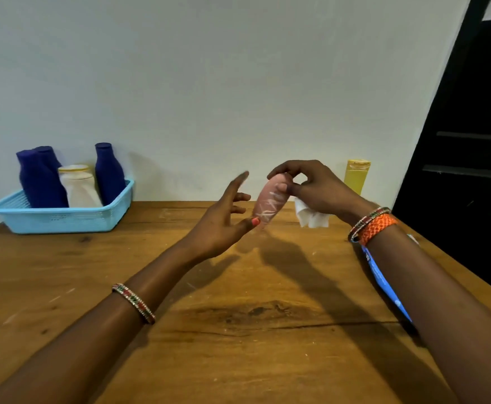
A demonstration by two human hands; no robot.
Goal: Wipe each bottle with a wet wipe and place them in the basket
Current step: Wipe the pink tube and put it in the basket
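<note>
1. While the pink bottle [270, 203] hangs tilted in the air above the middle of the wooden counter [157, 287], the right hand [315, 189] grips it near its upper end, thumb and fingers [282, 187] curled round it.
2. A white wipe [311, 215] hangs below the right hand, bunched under the palm; which fingers hold it cannot be told.
3. The left hand [224, 218] is raised just left of the bottle with its fingers spread and straight; the thumb, its nail painted orange, touches the lower end of the bottle.
4. At the far left corner of the counter, against the wall, stands a light blue basket [60, 218].
5. Inside the basket stand three dark blue bottles [41, 182] and one white bottle [79, 186] with a yellow ring at its neck; the white one is between blue ones.
6. A yellow bottle [356, 176] stands upright at the back of the counter by the wall, behind the right hand and well apart from the basket.
7. A blue packet [380, 282] lies on the counter along the right side, partly hidden under the right forearm.
8. Both wrists carry beaded bangles [133, 303]; the right wrist also has an orange woven band [378, 228].
9. A dark door [471, 141] fills the right edge of the view.
</note>
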